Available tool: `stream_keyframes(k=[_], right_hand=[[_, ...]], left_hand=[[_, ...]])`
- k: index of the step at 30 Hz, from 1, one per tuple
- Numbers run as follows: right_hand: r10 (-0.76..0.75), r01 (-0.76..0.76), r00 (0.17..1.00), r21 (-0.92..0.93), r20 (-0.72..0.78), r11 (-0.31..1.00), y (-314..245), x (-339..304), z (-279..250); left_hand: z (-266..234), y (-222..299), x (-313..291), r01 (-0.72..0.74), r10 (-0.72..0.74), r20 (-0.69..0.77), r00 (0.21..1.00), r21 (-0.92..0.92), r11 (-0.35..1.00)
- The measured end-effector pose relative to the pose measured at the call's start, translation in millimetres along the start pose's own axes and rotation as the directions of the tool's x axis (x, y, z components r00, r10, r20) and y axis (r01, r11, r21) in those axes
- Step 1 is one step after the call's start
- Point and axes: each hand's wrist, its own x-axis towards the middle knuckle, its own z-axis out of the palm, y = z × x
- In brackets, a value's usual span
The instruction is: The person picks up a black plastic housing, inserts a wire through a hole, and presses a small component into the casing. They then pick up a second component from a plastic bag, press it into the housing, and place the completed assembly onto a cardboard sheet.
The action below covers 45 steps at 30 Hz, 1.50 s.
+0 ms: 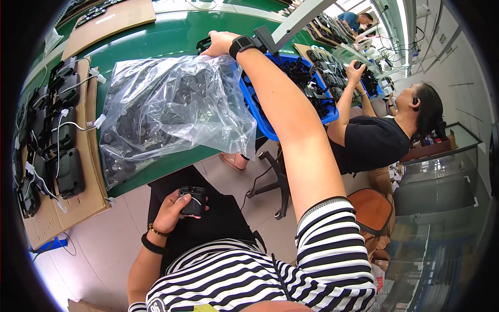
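Note:
My left hand (170,212), with a beaded bracelet and a dark band at the wrist, is closed around a small black plastic device (194,203) above my lap. The thumb presses on its face, where a short piece of white wire shows. My right arm stretches far forward over the green table. At its end my right hand (220,43) has its fingers closed on a black plastic part (203,46), only partly visible. Just below that hand lies a large clear plastic bag (176,99) filled with small dark parts.
A blue bin (266,126) of black brackets stands under my right forearm. At the left, cardboard (93,192) carries several black devices (69,171) with white cables. Another cardboard sheet (119,23) lies at the back. A co-worker (382,138) sits to the right, beside a chair base (275,190).

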Motion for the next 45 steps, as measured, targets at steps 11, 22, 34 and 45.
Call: stream_keyframes(k=[11,22,34,45], right_hand=[[0.014,-0.016,1.000,-0.068,-0.025,0.998,-4.3,4.7,17.7],[-0.001,-0.001,1.000,-0.084,-0.017,0.996,-2.1,4.9,17.3],[-0.021,0.019,1.000,0.233,0.006,0.972,13.0,12.9,-4.6],[0.286,-0.273,0.957,0.497,0.052,0.824,48.9,105.2,-18.3]], left_hand=[[0.9,6.7,2.2,0.032,-0.031,0.023,0.999,-0.061,0.998],[-3.7,0.1,0.3,0.010,-0.010,0.027,1.000,-0.007,1.000],[-7.7,-2.8,0.3,0.020,-0.019,0.052,0.998,-0.024,1.000],[-13.3,-9.9,7.3,0.049,-0.045,0.066,0.997,-0.061,0.997]])
